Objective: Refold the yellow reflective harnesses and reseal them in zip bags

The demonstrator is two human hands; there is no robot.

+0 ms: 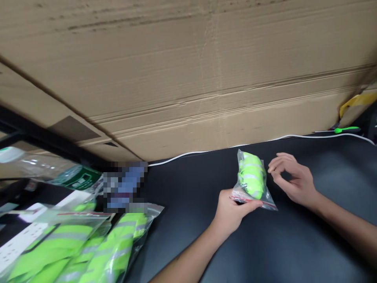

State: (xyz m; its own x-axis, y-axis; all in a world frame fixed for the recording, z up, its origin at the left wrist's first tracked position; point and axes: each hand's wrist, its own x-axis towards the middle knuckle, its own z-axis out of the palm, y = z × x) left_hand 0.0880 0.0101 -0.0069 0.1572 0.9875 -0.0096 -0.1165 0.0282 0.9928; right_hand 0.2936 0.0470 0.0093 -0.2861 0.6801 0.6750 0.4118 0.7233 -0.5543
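My left hand (231,210) grips the lower end of a clear zip bag (269,199) with a red seal line, its thumb lying across the front. Inside the bag is a rolled, neon yellow-green hi-vis vest (251,173) with silver reflective stripes. To the right of the bag and apart from it hovers my right hand (294,179). Its fingers curl towards the thumb in a loose pinch, and nothing shows between them. More bagged hi-vis vests (108,247) lie in a pile at the lower left.
A black table (182,204) lies under my hands, with cardboard (206,78) standing behind it. Along the back edge runs a white cable (182,156). A green-handled tool (347,129) rests at the far right. At left are a plastic bottle (79,177) and a white power strip (20,243).
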